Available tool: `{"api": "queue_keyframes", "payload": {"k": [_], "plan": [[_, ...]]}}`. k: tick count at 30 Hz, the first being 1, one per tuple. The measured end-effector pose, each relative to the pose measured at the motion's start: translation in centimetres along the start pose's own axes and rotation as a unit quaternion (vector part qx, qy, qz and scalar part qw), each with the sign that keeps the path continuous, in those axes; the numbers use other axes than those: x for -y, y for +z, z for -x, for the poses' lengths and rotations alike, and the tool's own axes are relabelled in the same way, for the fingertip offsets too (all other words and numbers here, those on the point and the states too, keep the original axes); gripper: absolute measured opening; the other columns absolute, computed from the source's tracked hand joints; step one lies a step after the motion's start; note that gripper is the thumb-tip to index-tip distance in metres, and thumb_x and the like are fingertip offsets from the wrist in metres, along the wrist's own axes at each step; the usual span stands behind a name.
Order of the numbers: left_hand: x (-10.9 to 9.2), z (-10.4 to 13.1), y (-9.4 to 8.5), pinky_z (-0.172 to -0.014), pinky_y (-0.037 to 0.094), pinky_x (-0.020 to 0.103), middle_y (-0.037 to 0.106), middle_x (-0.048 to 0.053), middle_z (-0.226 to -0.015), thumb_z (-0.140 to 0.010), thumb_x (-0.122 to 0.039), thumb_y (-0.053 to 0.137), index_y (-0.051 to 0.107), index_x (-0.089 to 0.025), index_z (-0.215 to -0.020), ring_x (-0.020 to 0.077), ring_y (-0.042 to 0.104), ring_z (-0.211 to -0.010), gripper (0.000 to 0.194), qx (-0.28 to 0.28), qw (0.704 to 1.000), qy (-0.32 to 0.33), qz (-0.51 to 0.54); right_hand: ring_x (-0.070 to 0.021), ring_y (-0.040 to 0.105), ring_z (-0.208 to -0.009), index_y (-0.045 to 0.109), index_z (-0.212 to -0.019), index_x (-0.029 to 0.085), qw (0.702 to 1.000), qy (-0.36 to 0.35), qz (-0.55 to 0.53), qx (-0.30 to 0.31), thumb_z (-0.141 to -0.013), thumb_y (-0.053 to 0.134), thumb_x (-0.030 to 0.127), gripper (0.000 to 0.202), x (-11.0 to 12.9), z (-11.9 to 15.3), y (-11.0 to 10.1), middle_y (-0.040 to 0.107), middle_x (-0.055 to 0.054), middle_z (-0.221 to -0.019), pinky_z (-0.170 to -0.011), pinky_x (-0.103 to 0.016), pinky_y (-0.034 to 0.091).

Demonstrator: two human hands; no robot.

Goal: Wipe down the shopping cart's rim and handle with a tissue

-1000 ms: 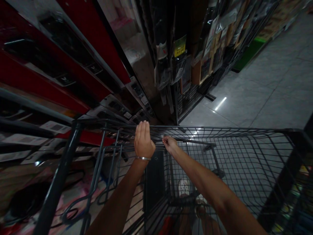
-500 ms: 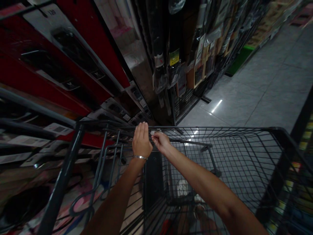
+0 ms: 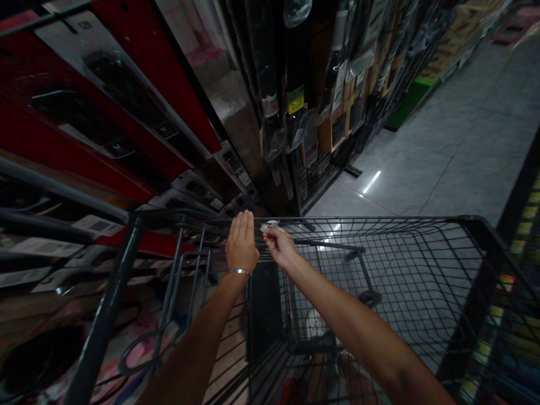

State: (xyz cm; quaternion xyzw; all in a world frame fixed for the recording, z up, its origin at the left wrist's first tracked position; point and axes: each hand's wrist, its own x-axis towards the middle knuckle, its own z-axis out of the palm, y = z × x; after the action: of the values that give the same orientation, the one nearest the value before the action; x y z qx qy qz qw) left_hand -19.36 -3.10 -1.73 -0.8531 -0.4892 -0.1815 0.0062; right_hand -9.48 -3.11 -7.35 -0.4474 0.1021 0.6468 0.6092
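Observation:
A black wire shopping cart (image 3: 379, 218) spans the lower half of the view. My left hand (image 3: 242, 242), with a silver bracelet at the wrist, lies flat at the cart's far side rail, fingers stretched out and side by side. Just right of it, my right hand (image 3: 279, 244) pinches a small whitish piece (image 3: 265, 226) at the same rail. What the piece is cannot be made out. The two hands are close together but apart.
Packaged goods on red backing (image 3: 169, 112) fill the rack at left. Hanging packages (image 3: 295, 101) and wooden boxes (image 3: 333, 132) stand beyond the cart. Grey tiled floor (image 3: 442, 163) lies right. Another shelf (image 3: 523, 225) runs along the right edge.
The hands have drawn slightly apart, my left hand shifting a little left. More of the whitish piece shows at my right fingertips. The view has shifted slightly.

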Motion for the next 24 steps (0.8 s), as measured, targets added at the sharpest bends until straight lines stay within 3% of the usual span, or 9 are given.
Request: {"api": "queue_keyframes", "payload": {"k": [7, 14, 24], "plan": [[-0.2, 0.0, 0.0, -0.116, 0.031, 0.052, 0.039, 0.018, -0.149, -0.07, -0.003, 0.043, 0.018, -0.009, -0.149, 0.029, 0.031, -0.141, 0.083, -0.003, 1.0, 0.007, -0.007, -0.0159, 0.063, -0.089, 0.058, -0.114, 0.015, 0.998, -0.009, -0.002, -0.056, -0.092, 0.058, 0.034, 0.029, -0.3, -1.9, -2.1, 0.062, -0.006, -0.109, -0.075, -0.034, 0.056], [0.0, 0.1, 0.1, -0.116, 0.032, 0.05, 0.042, 0.018, -0.146, -0.071, -0.003, 0.041, 0.023, -0.008, -0.148, 0.0275, 0.03, -0.142, 0.078, -0.01, 1.0, 0.015, -0.011, -0.0193, 0.062, -0.098, 0.056, -0.119, 0.017, 0.994, 0.002, 0.012, -0.108, -0.092, 0.058, 0.035, 0.033, -0.5, -3.7, -4.5, 0.06, -0.008, -0.118, -0.082, -0.04, 0.054], [-0.6, -0.3, 0.4, -0.117, 0.03, 0.049, 0.042, 0.02, -0.146, -0.07, -0.005, 0.043, 0.027, -0.004, -0.145, 0.0287, 0.029, -0.142, 0.077, -0.015, 0.999, 0.002, -0.029, -0.0177, 0.063, -0.093, 0.057, -0.117, 0.016, 0.983, 0.015, 0.021, -0.184, -0.092, 0.058, 0.035, 0.032, 0.0, -5.7, -8.1, 0.061, -0.007, -0.114, -0.078, -0.037, 0.056]]}}
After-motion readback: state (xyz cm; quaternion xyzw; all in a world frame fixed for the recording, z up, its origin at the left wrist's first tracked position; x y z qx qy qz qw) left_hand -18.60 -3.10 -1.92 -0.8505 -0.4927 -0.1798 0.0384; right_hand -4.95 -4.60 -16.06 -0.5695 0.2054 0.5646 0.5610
